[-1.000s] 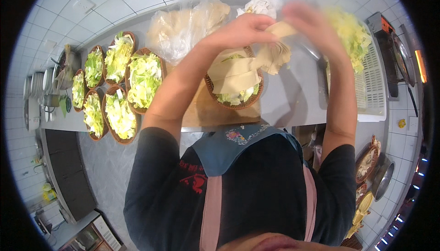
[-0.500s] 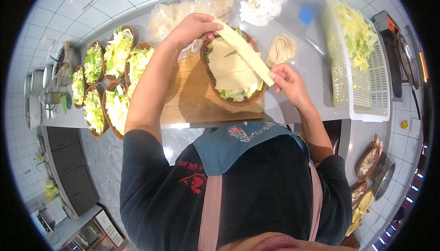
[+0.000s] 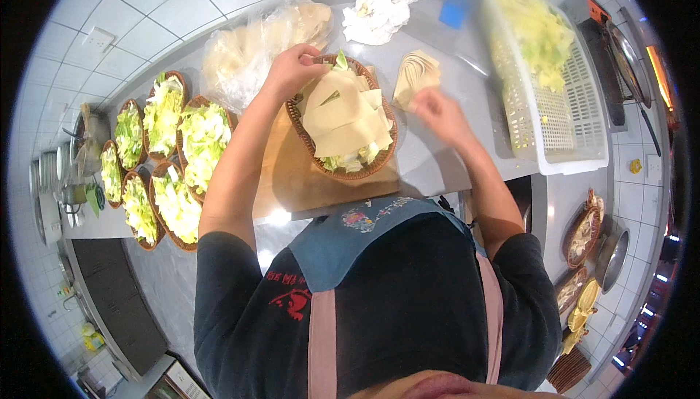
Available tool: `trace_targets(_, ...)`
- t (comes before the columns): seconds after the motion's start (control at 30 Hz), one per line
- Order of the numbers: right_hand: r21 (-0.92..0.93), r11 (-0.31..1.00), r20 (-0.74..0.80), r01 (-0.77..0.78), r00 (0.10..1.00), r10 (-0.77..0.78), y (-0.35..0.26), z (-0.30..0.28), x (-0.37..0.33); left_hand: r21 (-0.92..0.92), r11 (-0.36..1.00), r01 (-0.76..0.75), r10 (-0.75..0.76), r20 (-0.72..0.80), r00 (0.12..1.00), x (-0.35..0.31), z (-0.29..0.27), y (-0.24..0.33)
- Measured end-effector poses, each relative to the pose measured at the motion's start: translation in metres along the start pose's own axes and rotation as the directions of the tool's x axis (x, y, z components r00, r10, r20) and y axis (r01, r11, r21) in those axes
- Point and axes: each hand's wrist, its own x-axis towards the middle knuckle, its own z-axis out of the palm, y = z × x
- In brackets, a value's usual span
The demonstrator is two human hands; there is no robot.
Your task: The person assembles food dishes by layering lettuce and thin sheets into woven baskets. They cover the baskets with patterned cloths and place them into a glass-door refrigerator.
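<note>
An oval brown wicker basket (image 3: 391,140) holds pale lettuce leaves (image 3: 350,161), with several thin beige tofu sheets (image 3: 343,126) laid over them. My left hand (image 3: 292,72) is at its upper left rim, fingers curled together; whether they grip the rim or a sheet is hidden. To the basket's right, a fanned stack of folded tofu sheets (image 3: 418,72) lies on the counter. My right hand (image 3: 442,116), smeared by motion, is at the lower end of this stack, and its fingers cannot be read clearly.
Under the basket is a wooden board (image 3: 292,184). Several lettuce-filled baskets (image 3: 206,140) crowd the left. Behind stand a clear plastic bag (image 3: 266,38) of beige sheets and a crumpled white cloth (image 3: 380,11). A white perforated crate (image 3: 583,126) with lettuce stands right, near a blue square (image 3: 453,10).
The strip stretched between my hands now lies among the sheets on the basket. My right hand has moved to the stack; my left has dropped to the basket rim. The view has shifted.
</note>
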Motion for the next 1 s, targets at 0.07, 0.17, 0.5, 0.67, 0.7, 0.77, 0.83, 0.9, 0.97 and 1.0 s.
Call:
trace_targets(0.07,-0.105,0.992,-0.124,-0.067,0.991,0.054,0.021,-0.021,0.038,0.027,0.999,0.031,-0.03,-0.016,0.999,-0.002,0.0,0.002)
trace_targets(0.17,-0.149,0.982,-0.272,-0.12,0.959,0.076,0.079,-0.032,0.096,0.033,0.999,0.032,-0.032,-0.013,0.999,0.001,0.0,0.006)
trace_targets(0.5,-0.444,0.882,-0.193,-0.156,0.978,0.076,0.092,-0.034,0.139,-0.072,0.997,-0.013,0.004,-0.118,0.993,-0.012,-0.012,0.012)
trace_targets(0.67,0.12,0.986,0.002,0.114,0.993,-0.115,0.03,-0.071,0.134,-0.286,0.948,-0.139,0.12,-0.085,0.989,-0.007,-0.009,0.028)
trace_targets(0.7,0.099,0.986,0.024,0.137,0.99,-0.14,0.006,-0.074,0.129,-0.342,0.929,-0.144,0.134,-0.055,0.99,-0.008,-0.008,0.038)
trace_targets(0.77,0.05,0.982,0.068,0.182,0.98,-0.185,-0.047,-0.078,0.112,-0.457,0.876,-0.151,0.171,0.002,0.985,-0.009,-0.001,0.063)
trace_targets(0.83,0.095,0.985,0.128,0.141,0.98,-0.153,-0.088,-0.082,0.099,-0.422,0.884,-0.202,0.214,-0.02,0.977,-0.005,0.007,0.081)
trace_targets(0.9,0.159,0.975,0.191,0.153,0.964,-0.183,-0.121,-0.081,0.087,-0.438,0.835,-0.333,0.359,-0.026,0.933,-0.002,0.012,0.099)
trace_targets(0.97,0.246,0.944,0.237,0.22,0.931,-0.279,-0.151,-0.077,0.073,-0.516,0.793,-0.323,0.366,-0.02,0.93,-0.001,0.016,0.108)
trace_targets(1.0,0.243,0.937,0.232,0.253,0.922,-0.309,-0.165,-0.076,0.065,-0.554,0.77,-0.317,0.372,-0.015,0.928,-0.001,0.016,0.107)
